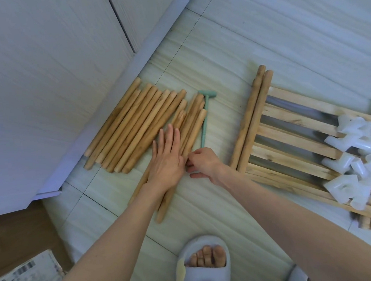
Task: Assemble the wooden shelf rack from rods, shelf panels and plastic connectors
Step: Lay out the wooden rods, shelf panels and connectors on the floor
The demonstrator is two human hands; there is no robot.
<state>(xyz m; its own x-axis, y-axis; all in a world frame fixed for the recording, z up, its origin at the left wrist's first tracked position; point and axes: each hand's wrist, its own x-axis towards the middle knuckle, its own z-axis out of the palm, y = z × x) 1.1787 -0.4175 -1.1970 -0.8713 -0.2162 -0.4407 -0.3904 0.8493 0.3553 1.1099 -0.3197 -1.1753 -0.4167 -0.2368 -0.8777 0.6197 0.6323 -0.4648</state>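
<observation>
The pale tiled floor point(260, 33) carries all the parts, and a white cabinet point(39, 74) stands along its left side. On the right lie the slatted wooden shelf panels point(292, 144), stacked flat, with a heap of white plastic connectors point(365, 160) on top of them and two long rods point(251, 121) leaning across their left edge. Left of the middle, a row of wooden rods point(134, 127) lies side by side next to the cabinet base. A small green plastic mallet point(204, 118) lies just beside this row. The left hand point(168, 157) rests flat on the rods with straight fingers. The right hand point(202, 163) has curled fingers that seem to pinch the end of one rod, beside the left hand. A foot in a grey slipper point(202, 266) stands below.
</observation>
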